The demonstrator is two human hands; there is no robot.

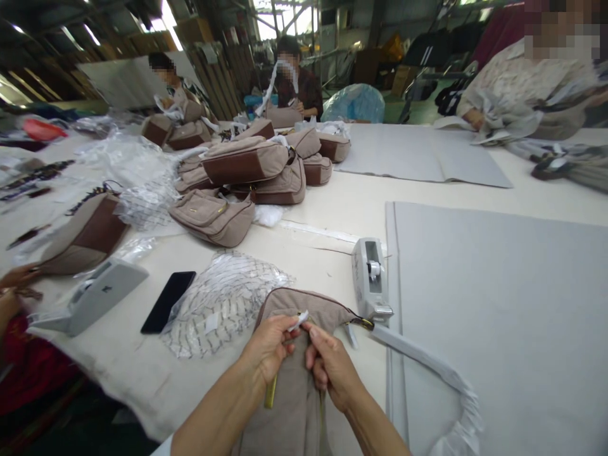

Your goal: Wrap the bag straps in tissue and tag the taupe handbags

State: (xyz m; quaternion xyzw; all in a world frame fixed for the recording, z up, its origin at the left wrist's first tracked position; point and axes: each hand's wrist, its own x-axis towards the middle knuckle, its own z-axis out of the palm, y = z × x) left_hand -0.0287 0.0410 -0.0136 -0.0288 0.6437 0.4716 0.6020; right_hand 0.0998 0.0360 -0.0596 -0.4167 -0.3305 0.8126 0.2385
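A beige-brown fabric bag point(285, 386) lies in front of me, its top end pointing away. Over its upper part, my left hand point(268, 345) pinches a small strip of white wrapping point(298, 320). Close against that strip is my right hand point(330, 364), its thumb and forefinger pressed together and the other fingers curled; what sits between those fingertips is hidden. A yellow-gold zipper point(270, 392) shows below my left hand. From a metal ring at the bag's right corner runs a strap wrapped in white point(422, 361).
A grey tape dispenser point(370, 278) stands beyond the bag, another point(104, 294) at left. A black phone point(168, 302) and a clear printed plastic bag point(223, 304) lie left. Several similar bags point(247, 161) are piled farther back. Grey sheets point(503, 304) cover the right side. Other people work around the table.
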